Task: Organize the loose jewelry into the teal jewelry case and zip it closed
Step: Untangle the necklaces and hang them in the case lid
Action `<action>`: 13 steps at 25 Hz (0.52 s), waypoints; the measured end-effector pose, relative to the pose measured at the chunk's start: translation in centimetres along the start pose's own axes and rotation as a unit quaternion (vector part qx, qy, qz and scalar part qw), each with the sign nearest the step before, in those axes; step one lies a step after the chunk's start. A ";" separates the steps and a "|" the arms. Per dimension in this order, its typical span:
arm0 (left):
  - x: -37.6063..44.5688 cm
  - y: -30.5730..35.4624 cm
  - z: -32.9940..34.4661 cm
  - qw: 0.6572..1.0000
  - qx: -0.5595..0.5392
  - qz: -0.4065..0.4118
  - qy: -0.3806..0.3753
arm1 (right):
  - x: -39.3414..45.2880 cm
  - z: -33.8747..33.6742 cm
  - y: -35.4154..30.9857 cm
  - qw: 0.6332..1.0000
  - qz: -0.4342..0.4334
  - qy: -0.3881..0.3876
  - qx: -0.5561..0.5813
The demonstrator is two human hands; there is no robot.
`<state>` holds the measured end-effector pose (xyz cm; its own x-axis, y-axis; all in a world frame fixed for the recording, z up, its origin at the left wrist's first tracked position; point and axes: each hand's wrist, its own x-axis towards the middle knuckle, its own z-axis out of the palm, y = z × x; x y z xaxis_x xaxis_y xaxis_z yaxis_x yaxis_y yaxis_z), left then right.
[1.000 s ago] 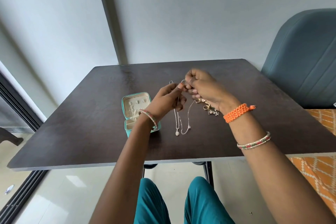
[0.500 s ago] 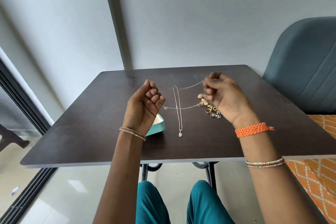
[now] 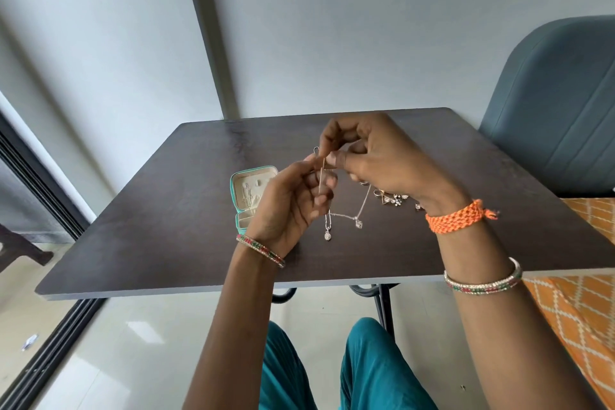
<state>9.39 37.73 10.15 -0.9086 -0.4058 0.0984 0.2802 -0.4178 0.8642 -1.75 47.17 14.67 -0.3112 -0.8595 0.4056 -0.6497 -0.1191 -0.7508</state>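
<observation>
Both hands raised over desk (image 3: 173,210); left hand (image 3: 293,206) and right hand (image 3: 376,160) fingers pinched on one thin necklace (image 3: 346,216), likely untangling before open teal case (image 3: 248,200)

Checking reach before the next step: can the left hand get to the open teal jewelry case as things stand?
Probably yes, once freed. The left hand hovers right beside the open teal jewelry case with nothing between them, but its fingers, like the right hand, pinch a thin silver chain necklace.

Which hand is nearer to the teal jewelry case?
Left. The left hand is just right of the teal jewelry case, overlapping its edge; the right hand is farther right, beyond it.
</observation>
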 end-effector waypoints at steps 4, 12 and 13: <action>-0.3 -0.2 -0.5 0.998 0.032 -0.020 -0.041 | 0.1 -0.4 2.0 0.982 -0.023 0.163 -0.093; 0.2 -0.1 -0.1 0.966 -0.233 0.089 0.072 | -1.7 0.9 3.8 0.965 0.188 -0.023 0.181; 0.2 0.0 -0.2 0.957 -0.258 0.097 0.087 | -2.1 1.0 3.8 0.948 0.180 -0.041 0.260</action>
<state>9.23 37.45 10.02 -0.7707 -0.6277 0.1099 0.5958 -0.6485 0.4738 -2.90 48.02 10.51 -0.3789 -0.9241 0.0492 -0.0759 -0.0219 -0.9969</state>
